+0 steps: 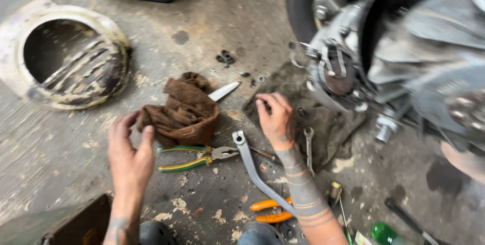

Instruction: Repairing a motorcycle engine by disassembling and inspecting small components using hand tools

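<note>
Grimy concrete floor [60, 154] carries everything, with tools scattered across it. Nearest lie orange-handled pliers [270, 210] and a long grey wrench [252, 166], then green-and-yellow pliers [194, 160]. Left hand [130, 149] hovers with fingers loosely apart, holding nothing; its fingertips reach just beside the brown rag [182, 116], which sits crumpled to its right. Right hand [275, 118] has fingers curled, thumb and forefinger nearly together; whether they pinch something I cannot tell. A small spanner [308, 146] lies just right of it. Beyond stand a motorcycle engine [343, 73] and a round cover [65, 55]
</note>
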